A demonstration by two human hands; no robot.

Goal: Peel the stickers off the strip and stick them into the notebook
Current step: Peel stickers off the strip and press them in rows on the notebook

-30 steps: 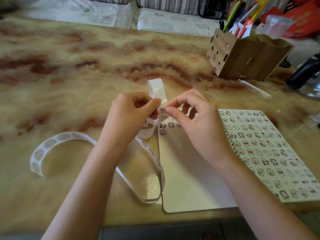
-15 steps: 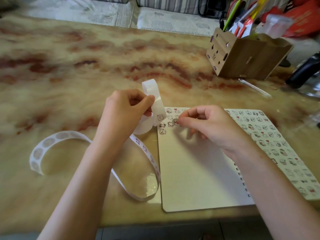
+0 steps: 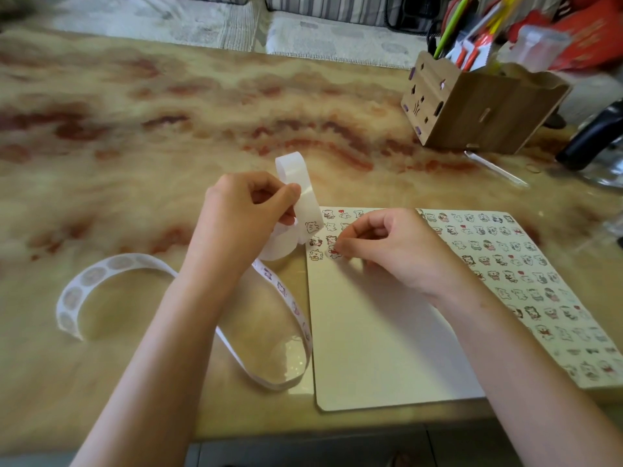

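White backing strip (image 3: 305,200) is pinched upright by the left hand (image 3: 244,217); its tail loops across the table (image 3: 135,136) toward 8 o'clock. Right hand (image 3: 387,244), fingers (image 3: 341,246) curled, pinches a sticker (image 3: 334,253) down onto the notebook (image 3: 371,332) page's 11 o'clock corner. Step: sticking. Next, likely: press flat, release, peel the next one. One second ago the right hand was at the strip; now it's on the page.

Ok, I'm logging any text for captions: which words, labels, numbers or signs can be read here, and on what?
None can be read.
On the stickers in the notebook: cartoon figures and hearts, no legible letters.
On the sticker strip: small drawings only.
On the wooden pen holder: cut-out shapes, no words.
On the red packet: too blurred to read.
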